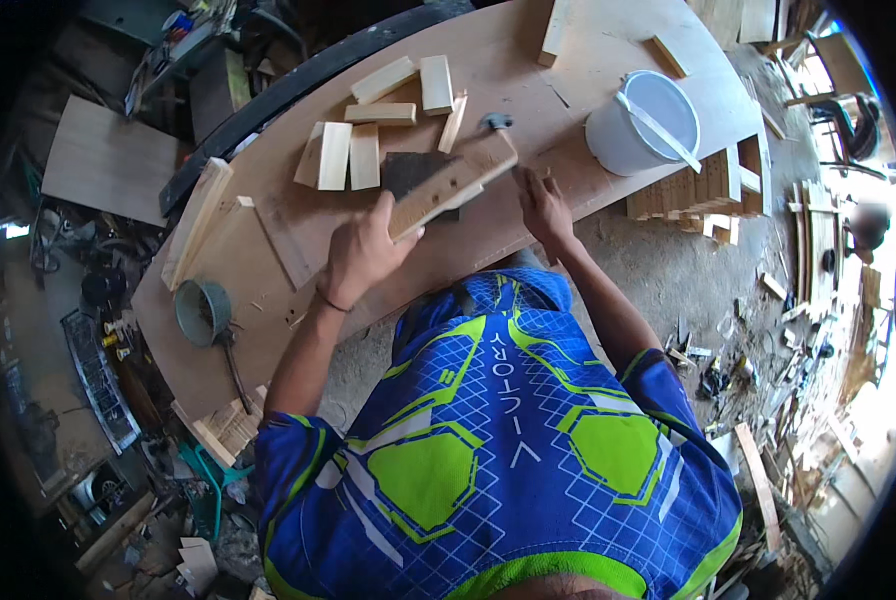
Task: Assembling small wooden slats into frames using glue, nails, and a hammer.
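My left hand (361,252) grips one end of a short wooden board (453,187) with several dark spots along its face. The board is raised at a slant over the table, above a dark flat square (408,172). Close to the board's far end is my right hand (546,208), near the table's front edge, fingers loosely apart with nothing visible in them. Past the board lies a small dark grey object (496,121), its kind unclear. Several pale wooden blocks (365,156) lie grouped beyond my left hand on the wooden table (528,90).
A white bucket (608,140) with a pale strip (658,130) across its top stands at right. Stacked wood pieces (683,195) are beside it. At left are a greenish round container (203,312) and a long wooden piece (196,225). Scraps litter the floor (608,260).
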A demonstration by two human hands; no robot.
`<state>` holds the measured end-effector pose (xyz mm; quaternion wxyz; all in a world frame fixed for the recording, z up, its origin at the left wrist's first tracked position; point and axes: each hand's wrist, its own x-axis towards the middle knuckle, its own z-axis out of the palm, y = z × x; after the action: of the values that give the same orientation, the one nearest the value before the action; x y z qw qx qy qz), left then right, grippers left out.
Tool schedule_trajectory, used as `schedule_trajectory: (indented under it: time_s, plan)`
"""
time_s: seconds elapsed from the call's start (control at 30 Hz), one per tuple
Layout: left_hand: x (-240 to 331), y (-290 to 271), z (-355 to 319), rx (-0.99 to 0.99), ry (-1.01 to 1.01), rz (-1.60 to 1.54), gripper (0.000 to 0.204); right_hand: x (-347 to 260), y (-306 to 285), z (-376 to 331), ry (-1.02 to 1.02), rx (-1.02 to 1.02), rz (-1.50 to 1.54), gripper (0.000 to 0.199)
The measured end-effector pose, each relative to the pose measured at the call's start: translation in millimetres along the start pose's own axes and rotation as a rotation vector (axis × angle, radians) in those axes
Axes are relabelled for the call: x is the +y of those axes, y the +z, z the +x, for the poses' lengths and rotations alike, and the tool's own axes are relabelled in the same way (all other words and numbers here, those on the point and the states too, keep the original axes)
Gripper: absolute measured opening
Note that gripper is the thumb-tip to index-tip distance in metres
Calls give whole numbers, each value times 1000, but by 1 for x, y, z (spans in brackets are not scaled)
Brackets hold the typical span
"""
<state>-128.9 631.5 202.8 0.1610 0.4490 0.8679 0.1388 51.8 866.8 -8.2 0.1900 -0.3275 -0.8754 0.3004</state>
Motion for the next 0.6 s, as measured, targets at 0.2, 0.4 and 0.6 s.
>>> schedule_trajectory:
  time_s: [0.2, 0.4, 0.6]
  plan:
    - [9, 64, 1, -46, 42, 99, 44, 68, -15, 69, -70, -141, -169, 23]
    - [23, 55, 21, -8, 33, 30, 47, 105, -3, 110, -378, -235, -352, 25]
    - [21, 80, 33, 324, 18, -440, 41, -36, -86, 129, 127, -318, 830, 19]
